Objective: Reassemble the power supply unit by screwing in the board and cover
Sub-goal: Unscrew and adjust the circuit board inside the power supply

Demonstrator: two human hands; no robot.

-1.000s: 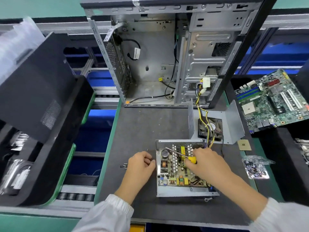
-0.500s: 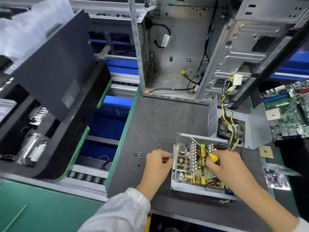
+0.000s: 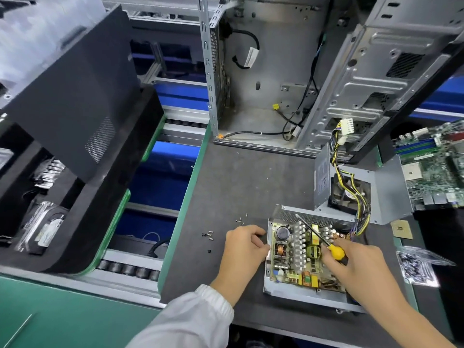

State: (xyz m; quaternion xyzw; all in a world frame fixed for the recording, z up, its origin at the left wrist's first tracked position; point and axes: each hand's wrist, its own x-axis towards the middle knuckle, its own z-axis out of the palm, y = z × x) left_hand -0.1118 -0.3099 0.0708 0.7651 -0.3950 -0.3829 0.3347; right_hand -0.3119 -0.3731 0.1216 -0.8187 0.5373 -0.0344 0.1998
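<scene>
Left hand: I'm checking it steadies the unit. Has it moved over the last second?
No. The left hand stays at the left edge of the power supply, right of the loose screws; only the camera shifted.

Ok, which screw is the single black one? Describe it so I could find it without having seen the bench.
Start at the dark grey mat in front of the open computer case. Left of the left hand lie loose screws: a silver cluster, and more further back. The black screw sits alone, nearest the person, the only dark one.
</scene>
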